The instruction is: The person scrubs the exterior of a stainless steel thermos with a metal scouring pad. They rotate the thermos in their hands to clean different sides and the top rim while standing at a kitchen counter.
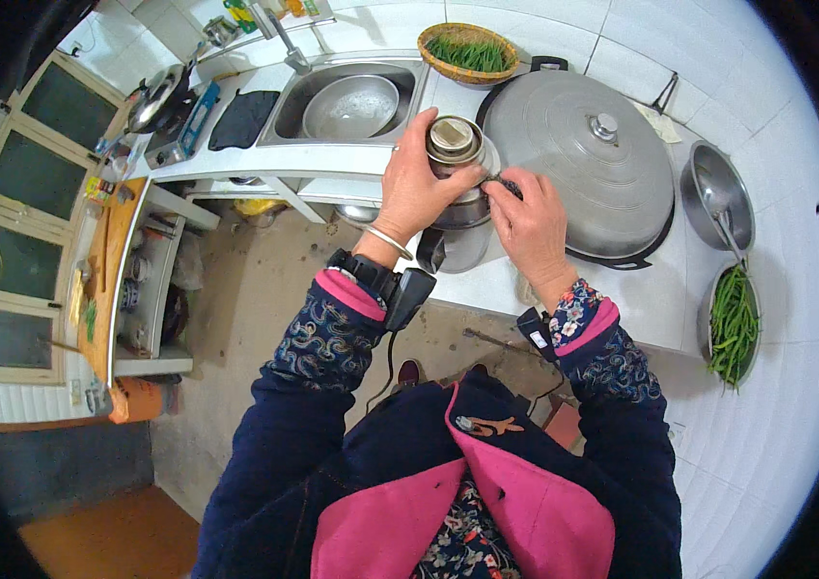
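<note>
My left hand [416, 174] is wrapped around a cylindrical metal container [455, 140], whose ringed end faces up towards me. A small dark wad [509, 187], possibly a scouring pad, is pinched in the fingers of my right hand [529, 217]. That wad is against or very near the container's side; my fingers hide the contact. Beneath the container is a metal vessel [463, 215], partly covered by my hands. A dark handle [431, 250] juts out near it, over the white counter [471, 289].
A large lidded pan [576, 174] stands right of my hands. Behind is a wicker basket [445, 69] of chopped greens. The sink [275, 119] holds a metal basin [319, 119]. At far right are a steel bowl [695, 174] with a ladle and a bowl of green beans [733, 326].
</note>
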Motion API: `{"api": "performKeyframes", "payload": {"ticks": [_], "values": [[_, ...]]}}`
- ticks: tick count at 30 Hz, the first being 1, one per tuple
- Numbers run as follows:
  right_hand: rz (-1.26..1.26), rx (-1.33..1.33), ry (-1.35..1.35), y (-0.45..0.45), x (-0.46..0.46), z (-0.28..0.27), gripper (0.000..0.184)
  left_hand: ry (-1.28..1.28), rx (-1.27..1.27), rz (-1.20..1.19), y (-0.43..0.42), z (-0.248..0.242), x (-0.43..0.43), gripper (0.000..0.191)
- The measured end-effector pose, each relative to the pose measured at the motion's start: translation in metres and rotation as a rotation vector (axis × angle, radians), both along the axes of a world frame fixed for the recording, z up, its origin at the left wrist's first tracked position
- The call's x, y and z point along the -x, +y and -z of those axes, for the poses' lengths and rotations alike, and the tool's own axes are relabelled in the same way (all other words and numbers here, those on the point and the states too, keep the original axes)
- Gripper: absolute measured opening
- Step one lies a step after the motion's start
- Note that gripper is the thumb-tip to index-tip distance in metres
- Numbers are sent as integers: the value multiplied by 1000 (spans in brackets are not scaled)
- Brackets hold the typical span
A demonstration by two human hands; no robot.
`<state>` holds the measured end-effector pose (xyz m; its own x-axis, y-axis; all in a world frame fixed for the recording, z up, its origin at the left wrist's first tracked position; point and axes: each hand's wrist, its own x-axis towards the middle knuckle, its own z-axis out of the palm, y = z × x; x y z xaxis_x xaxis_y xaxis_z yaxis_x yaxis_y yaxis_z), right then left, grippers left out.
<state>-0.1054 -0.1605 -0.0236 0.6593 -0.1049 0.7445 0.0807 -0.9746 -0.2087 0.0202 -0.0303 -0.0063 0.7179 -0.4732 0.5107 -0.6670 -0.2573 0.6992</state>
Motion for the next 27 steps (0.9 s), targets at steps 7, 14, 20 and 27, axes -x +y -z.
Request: {"api": "performKeyframes", "payload": {"ticks": [7, 14, 20, 27], "values": [[32, 97, 70, 17, 8, -2, 24, -26, -296, 242, 15, -33, -29, 82], [73, 191, 100, 51, -7, -13, 24, -150, -578, 383, 5, -56, -53, 74], [154, 204, -23, 59, -4, -14, 24, -208, -577, 374, 6, -58, -54, 69], [92, 281, 182, 72, -13, -15, 25, -212, -537, 306, 10, -52, -48, 69]]}}
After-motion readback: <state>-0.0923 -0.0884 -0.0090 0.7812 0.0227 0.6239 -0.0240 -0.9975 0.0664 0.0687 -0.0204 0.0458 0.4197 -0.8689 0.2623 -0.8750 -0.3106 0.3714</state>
